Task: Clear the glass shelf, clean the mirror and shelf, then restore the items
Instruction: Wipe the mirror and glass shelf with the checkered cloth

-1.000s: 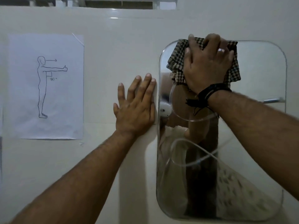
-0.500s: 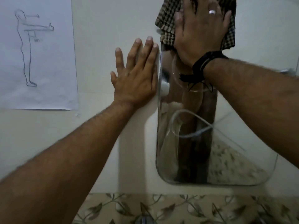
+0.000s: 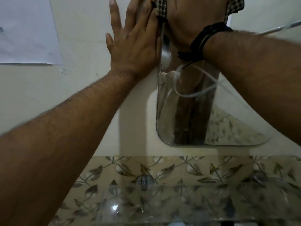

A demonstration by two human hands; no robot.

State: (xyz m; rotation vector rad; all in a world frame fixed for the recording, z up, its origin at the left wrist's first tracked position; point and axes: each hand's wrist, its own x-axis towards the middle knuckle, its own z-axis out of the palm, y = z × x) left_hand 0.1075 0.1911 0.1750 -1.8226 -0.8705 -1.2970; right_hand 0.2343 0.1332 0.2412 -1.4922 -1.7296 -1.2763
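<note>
The right hand [image 3: 184,25] presses the checked cloth [image 3: 160,9] flat on the mirror [image 3: 228,128]; the open left hand [image 3: 133,46] braces on the wall [image 3: 89,79]. Overlapping, even strokes would suit.

A white sheet of paper [image 3: 27,30] is stuck on the plain cream wall [image 3: 78,88] — and lower down runs a band of leaf-pattern tiles [image 3: 187,170].
</note>
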